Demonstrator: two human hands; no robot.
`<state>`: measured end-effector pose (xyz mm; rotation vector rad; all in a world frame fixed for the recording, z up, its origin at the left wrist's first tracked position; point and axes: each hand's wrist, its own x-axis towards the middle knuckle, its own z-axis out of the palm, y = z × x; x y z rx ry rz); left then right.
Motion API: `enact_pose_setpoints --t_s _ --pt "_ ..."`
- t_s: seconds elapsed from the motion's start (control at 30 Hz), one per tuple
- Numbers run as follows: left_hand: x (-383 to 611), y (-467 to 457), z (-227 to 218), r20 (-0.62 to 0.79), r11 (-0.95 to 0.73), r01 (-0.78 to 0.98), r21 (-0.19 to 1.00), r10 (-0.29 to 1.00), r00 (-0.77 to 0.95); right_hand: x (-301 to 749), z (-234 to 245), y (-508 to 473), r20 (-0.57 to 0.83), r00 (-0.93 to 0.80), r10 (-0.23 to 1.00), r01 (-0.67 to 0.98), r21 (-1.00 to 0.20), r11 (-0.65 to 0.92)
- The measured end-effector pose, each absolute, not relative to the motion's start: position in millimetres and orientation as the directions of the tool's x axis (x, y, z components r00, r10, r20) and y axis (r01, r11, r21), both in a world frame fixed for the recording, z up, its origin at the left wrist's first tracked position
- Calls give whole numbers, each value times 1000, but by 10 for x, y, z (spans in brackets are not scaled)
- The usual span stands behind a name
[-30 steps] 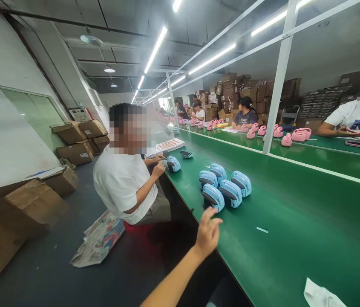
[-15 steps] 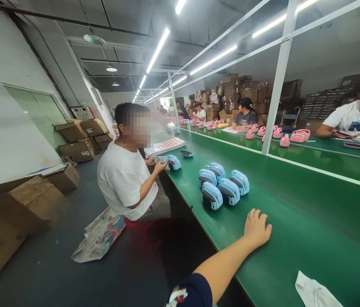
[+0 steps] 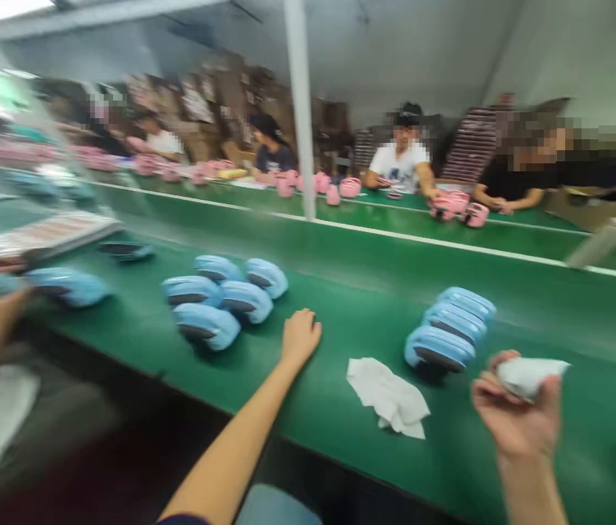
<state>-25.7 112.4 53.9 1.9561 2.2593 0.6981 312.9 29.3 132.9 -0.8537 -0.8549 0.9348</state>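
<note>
White cloth [image 3: 531, 378] gripped in your closed right hand [image 3: 509, 408]; your empty left hand [image 3: 301, 337] rests, fingers loose, on the bench [image 3: 329, 408].

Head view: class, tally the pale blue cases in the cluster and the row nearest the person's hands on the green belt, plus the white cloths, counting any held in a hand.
Pale blue plastic cases with dark slots, cluster: 5
Pale blue plastic cases with dark slots, row: 3
Crumpled white cloth on the belt: 1
White cloth wad in the right hand: 1
Total: 10
</note>
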Motion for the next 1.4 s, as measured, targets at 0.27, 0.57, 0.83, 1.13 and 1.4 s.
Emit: enact_pose_setpoints --t_s 0.27,0.57,0.83,1.13,1.4 --pt "-313 1232 371 215 119 932 343 956 -202 2479 1576 -127 20 270 963 -725 -654 217" --pt "-284 1227 393 225 116 911 396 950 -218 2367 1723 -236 134 336 933 -585 -746 317" --pt "-296 1190 413 204 95 851 516 952 -230 2464 1298 -287 295 301 907 -324 -863 388" --pt "-102 922 468 187 -69 729 681 979 -82 2533 589 -233 180 204 962 -57 -979 196" --pt "557 67 515 425 -423 512 748 897 119 2591 486 -375 296 477 827 151 -955 255"
